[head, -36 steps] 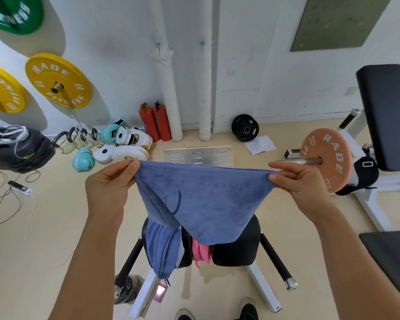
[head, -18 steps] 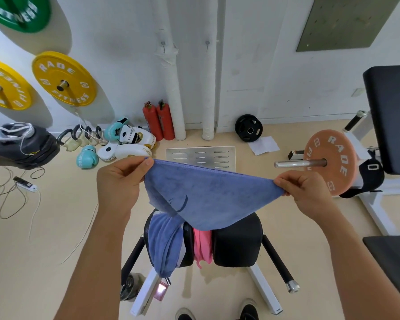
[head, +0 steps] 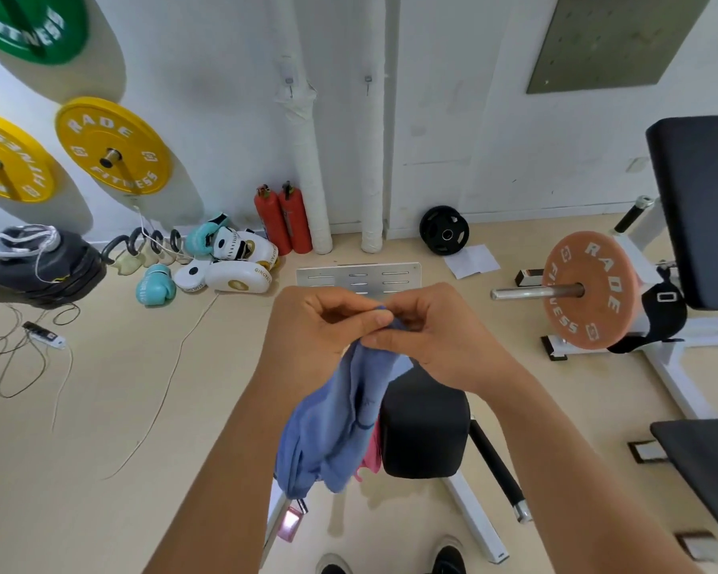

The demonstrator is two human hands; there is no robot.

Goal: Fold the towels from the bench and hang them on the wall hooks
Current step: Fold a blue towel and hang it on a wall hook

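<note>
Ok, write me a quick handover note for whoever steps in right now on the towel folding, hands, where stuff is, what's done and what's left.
Left hand and right hand: both pinch the top corners of the blue towel, brought together in front of the chest.
Towel hangs doubled below the hands, above the black bench.
A pink towel shows behind the blue one, at the bench's edge.
Two wall hooks ahead are bare.
Done: first fold of the blue towel, just about closed.
Left: finish folding it, hang it on a hook, then do the pink one.
</note>
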